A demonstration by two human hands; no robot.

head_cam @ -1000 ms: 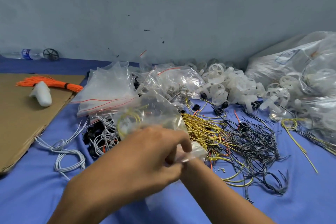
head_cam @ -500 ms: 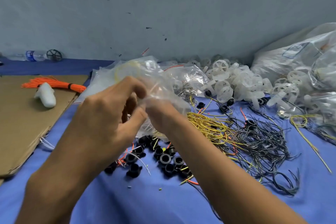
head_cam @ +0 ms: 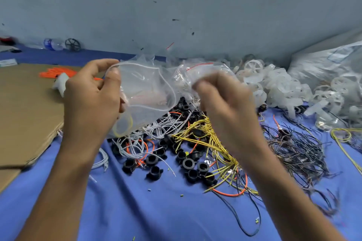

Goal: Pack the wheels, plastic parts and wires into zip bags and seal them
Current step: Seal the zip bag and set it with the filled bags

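Note:
My left hand [head_cam: 92, 101] grips the rim of a clear zip bag [head_cam: 147, 92] held up over the table, its mouth spread wide. A yellow wire loop [head_cam: 123, 127] lies in the bag's lower corner. My right hand [head_cam: 225, 107] is blurred, just right of the bag's mouth, fingers curled; whether it holds anything is unclear. Below lie black plastic parts [head_cam: 188, 162], yellow wires [head_cam: 211, 143], white wires [head_cam: 133, 145] and black wires [head_cam: 293, 148]. White wheels [head_cam: 274, 86] are heaped at the back right.
Everything sits on a blue cloth [head_cam: 156, 211]. A cardboard sheet [head_cam: 23, 107] lies at the left with an orange wire bundle [head_cam: 56, 72]. A water bottle [head_cam: 52, 44] and a black wheel [head_cam: 72, 44] stand by the wall. A large plastic sack [head_cam: 329, 64] fills the right.
Both hands lifted the bag and drew apart. The bag's mouth, pinched between them before, now gapes open, and my right hand has swung off to the right.

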